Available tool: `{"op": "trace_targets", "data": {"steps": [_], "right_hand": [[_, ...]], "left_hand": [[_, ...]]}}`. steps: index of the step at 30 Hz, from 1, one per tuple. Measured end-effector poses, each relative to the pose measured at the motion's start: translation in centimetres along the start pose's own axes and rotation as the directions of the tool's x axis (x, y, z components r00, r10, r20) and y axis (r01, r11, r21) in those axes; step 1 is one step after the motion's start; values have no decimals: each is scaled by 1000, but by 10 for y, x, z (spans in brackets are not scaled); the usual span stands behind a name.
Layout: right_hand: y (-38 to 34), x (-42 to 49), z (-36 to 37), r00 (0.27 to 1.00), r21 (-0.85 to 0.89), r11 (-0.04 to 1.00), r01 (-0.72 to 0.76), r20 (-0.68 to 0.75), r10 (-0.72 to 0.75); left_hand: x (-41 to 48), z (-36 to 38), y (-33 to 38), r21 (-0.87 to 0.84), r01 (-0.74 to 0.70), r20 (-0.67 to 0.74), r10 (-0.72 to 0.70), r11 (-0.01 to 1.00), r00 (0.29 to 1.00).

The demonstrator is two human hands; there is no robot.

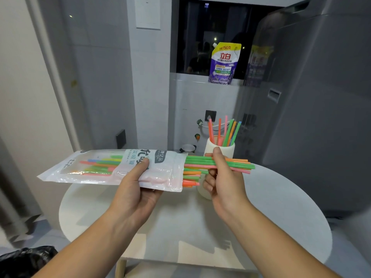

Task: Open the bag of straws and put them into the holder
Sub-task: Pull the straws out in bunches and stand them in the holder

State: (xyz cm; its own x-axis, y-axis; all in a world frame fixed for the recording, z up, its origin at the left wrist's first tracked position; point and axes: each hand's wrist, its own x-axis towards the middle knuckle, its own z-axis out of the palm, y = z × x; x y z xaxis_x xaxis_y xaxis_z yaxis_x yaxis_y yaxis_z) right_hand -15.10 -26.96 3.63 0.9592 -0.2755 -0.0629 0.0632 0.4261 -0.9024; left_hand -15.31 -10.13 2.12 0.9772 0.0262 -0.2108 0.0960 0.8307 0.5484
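Observation:
My left hand (138, 189) grips a clear and white plastic straw bag (100, 167), held level above the table with its open mouth pointing right. Coloured straws stick out of that mouth. My right hand (222, 177) is closed around a bunch of green, pink and orange straws (239, 164) that lie partly out of the bag. Behind my right hand stands a white cylindrical holder (227, 150) with several upright straws (224, 131) in it. More straws remain deep in the bag at its left end.
A round white table (281, 207) lies below both hands. A purple detergent pouch (222, 63) stands on the window ledge behind. A grey appliance (321, 97) fills the right side, and a black bag (26, 261) sits at the lower left.

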Motion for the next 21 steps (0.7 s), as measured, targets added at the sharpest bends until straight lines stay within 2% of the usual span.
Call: {"op": "trace_targets", "data": {"steps": [4, 10, 21], "right_hand": [[-6, 7, 2, 993, -66, 994, 89, -68, -94], [-31, 12, -2, 964, -195, 947, 255, -21, -264], [-96, 32, -14, 940, -315, 889, 332, 35, -339]], "left_hand": [[1, -2, 0, -11, 6, -6, -6, 1000, 1000], [8, -5, 5, -63, -3, -23, 1, 998, 1000], [22, -2, 10, -172, -52, -50, 44, 984, 998]]}}
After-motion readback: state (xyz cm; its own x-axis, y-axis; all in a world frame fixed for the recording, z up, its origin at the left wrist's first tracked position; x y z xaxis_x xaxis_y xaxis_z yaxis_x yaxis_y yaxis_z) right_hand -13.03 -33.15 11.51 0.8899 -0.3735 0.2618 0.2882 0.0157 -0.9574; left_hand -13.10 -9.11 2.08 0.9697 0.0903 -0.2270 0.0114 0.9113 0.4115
